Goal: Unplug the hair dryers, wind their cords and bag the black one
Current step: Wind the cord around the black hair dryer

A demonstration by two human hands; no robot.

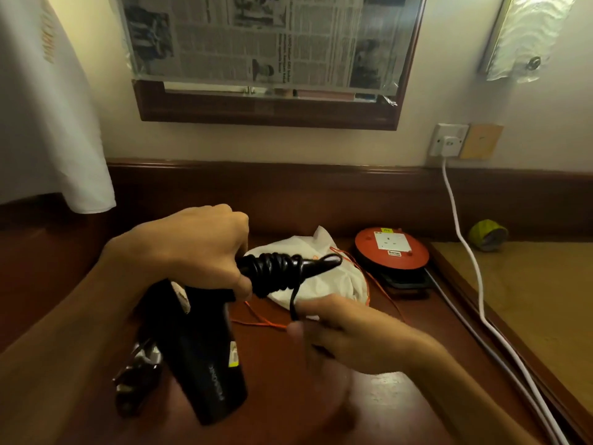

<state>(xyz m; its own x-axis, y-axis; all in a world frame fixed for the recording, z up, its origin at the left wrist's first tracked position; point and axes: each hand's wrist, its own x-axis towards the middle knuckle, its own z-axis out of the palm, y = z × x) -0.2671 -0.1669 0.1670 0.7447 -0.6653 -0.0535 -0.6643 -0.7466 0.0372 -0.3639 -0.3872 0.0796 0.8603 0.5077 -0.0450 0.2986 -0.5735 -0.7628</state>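
The black hair dryer [205, 358] hangs above the wooden desk with its barrel pointing down toward me. My left hand [192, 248] grips it where handle meets body. Its black cord [276, 271] is wound in several coils around the handle, which points right. A loose end of the cord drops into my right hand [346, 332], which pinches it below the handle. A white drawstring bag [324, 281] with an orange string lies on the desk just behind the dryer. The cord's plug is hidden.
An orange cable reel [391, 248] with a socket on top sits at the back of the wooden desk [288, 396]. A white cable [465, 245] runs from the wall socket [449, 139] down the desk's right edge. A dark object [134, 377] lies under the dryer at left.
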